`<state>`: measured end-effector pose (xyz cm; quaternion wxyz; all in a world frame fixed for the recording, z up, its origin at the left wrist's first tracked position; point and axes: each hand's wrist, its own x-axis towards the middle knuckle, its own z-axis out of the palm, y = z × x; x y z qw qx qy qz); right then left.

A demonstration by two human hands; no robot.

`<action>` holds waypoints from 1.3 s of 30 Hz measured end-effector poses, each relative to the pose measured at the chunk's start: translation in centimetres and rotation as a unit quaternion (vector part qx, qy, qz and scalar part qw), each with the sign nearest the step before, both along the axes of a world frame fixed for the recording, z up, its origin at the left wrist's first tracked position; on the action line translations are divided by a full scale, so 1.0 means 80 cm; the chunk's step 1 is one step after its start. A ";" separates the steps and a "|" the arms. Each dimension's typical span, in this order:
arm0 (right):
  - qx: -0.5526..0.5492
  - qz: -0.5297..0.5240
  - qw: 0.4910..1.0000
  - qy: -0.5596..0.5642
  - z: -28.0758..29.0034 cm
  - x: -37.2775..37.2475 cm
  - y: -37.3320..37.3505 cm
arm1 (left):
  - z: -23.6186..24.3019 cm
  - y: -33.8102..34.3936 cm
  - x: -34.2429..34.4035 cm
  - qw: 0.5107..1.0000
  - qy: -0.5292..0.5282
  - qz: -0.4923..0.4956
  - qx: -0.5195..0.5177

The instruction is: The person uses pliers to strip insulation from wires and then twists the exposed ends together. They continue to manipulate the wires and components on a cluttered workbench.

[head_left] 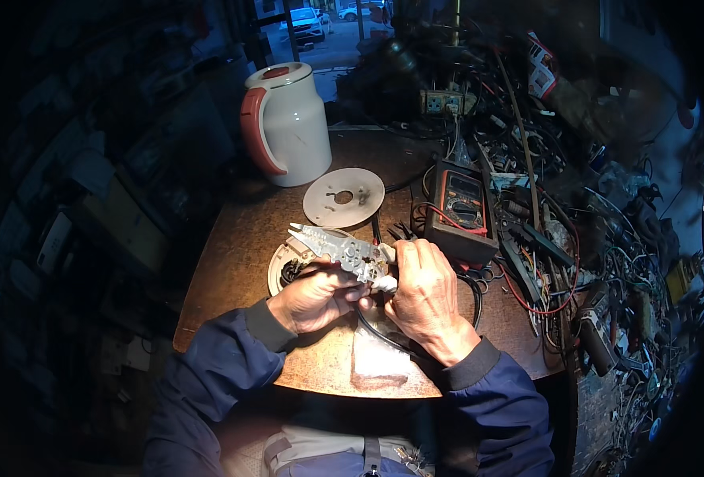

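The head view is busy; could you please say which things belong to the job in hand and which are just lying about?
Likely the job's:
- silver pliers in the right hand
- pale round dish by the left hand
- black cable below both hands
- pale disc

Apparently lying about:
- white jug
- multimeter
- tangled cables at right

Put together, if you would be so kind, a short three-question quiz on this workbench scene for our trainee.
1. Multiple choice: what colour is the handle of the large white jug?
a) green
b) red
c) black

2. True or false: the multimeter lies to the right of the round disc in the picture.

3. Short answer: which tool does the right grip hold, and toward which part of the picture do its tips point?

Key:
1. b
2. True
3. Silver pliers; the tips point to the upper left.
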<state>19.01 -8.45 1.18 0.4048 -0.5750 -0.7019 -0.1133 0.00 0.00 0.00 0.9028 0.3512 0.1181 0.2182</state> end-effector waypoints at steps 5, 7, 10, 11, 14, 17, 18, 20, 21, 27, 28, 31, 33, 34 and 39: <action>0.023 0.002 0.999 -0.028 -0.001 0.001 0.002 | 0.005 -0.001 -0.004 1.000 -0.015 -0.023 -0.009; 0.025 0.005 0.999 -0.028 0.000 0.000 0.003 | 0.005 0.002 -0.005 0.999 0.004 -0.023 -0.029; 0.024 0.009 0.999 -0.025 -0.002 0.001 0.004 | 0.009 0.003 -0.005 0.998 0.036 -0.024 -0.040; 0.024 0.011 0.999 -0.023 -0.003 0.001 0.005 | 0.011 0.003 -0.005 0.998 0.047 -0.025 -0.041; 0.033 0.013 0.999 -0.035 -0.003 0.002 0.005 | 0.010 0.006 -0.007 0.997 0.028 -0.053 -0.055; 0.032 0.014 0.998 -0.043 -0.004 0.003 0.004 | 0.015 0.003 -0.006 0.997 0.039 -0.055 -0.047; 0.035 0.016 0.998 -0.046 -0.003 0.003 0.004 | 0.015 0.003 -0.006 0.997 0.037 -0.054 -0.045; 0.042 0.018 0.998 -0.052 -0.002 0.002 0.004 | 0.015 0.003 -0.007 0.997 0.033 -0.052 -0.040; 0.037 0.018 0.998 -0.052 -0.003 0.003 0.004 | 0.013 0.003 -0.007 0.998 0.033 -0.052 -0.031; 0.024 0.020 0.998 -0.055 -0.007 0.005 0.004 | 0.006 0.005 -0.009 0.998 0.034 -0.049 -0.014; 0.023 0.021 0.998 -0.054 -0.006 0.005 0.004 | 0.003 0.006 -0.010 0.998 0.031 -0.051 -0.016; 0.021 0.022 0.998 -0.053 -0.004 0.004 0.002 | 0.006 0.005 -0.010 0.998 0.025 -0.051 -0.030; 0.022 0.021 0.998 -0.055 -0.005 0.005 0.002 | 0.012 0.002 -0.008 0.998 0.034 -0.046 -0.033; 0.023 0.020 0.998 -0.056 -0.006 0.005 0.003 | 0.015 0.001 -0.007 0.998 0.044 -0.041 -0.030; 0.032 0.017 0.997 -0.061 -0.005 0.005 0.003 | 0.002 0.006 -0.009 0.998 0.023 -0.059 -0.005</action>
